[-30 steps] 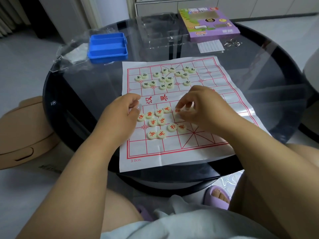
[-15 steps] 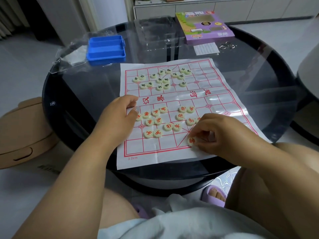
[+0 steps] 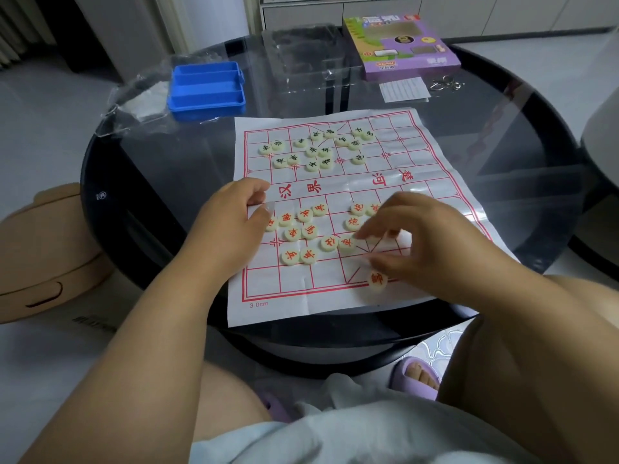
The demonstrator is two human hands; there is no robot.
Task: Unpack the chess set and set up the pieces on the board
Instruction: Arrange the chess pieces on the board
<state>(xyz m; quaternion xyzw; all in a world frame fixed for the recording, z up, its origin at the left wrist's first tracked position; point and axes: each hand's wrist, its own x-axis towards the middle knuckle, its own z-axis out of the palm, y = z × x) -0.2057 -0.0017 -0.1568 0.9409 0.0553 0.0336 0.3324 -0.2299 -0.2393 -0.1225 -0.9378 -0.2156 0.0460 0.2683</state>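
**Chess set-up: one red piece on the near edge line, the rest unsorted**

Your left hand [image 3: 234, 222] rests on the left edge of the paper board [image 3: 338, 296], about level with the river row. Its fingers are curled, with the thumb against the sheet; whether it pinches the paper or only presses it, you cannot tell from this view.

Your right hand [image 3: 412, 236] hovers over the near right part of the board, fingers spread and relaxed, blurred, and it holds nothing that shows. Just below its thumb one red-marked piece [image 3: 377, 280] lies alone on the near boundary line, at the foot of the diagonal palace lines.

The other red pieces [image 3: 303, 231] lie loose in a cluster across the near half, some touching each other, not lined up on the grid points. A few more sit near your right fingertips, partly hidden by the hand. The dark-marked pieces [image 3: 316, 150] are scattered in a similar loose group over the far half.

The board lies flat on the round dark glass worktop [image 3: 150, 182], its near edge at the worktop's rim. Beyond it: a blue divided tray [image 3: 207, 87] on clear plastic wrap [image 3: 134, 98], a clear plastic lid [image 3: 301, 58], a purple box [image 3: 402, 45], a small printed slip [image 3: 403, 89] and some metal rings [image 3: 447, 83] beside it.
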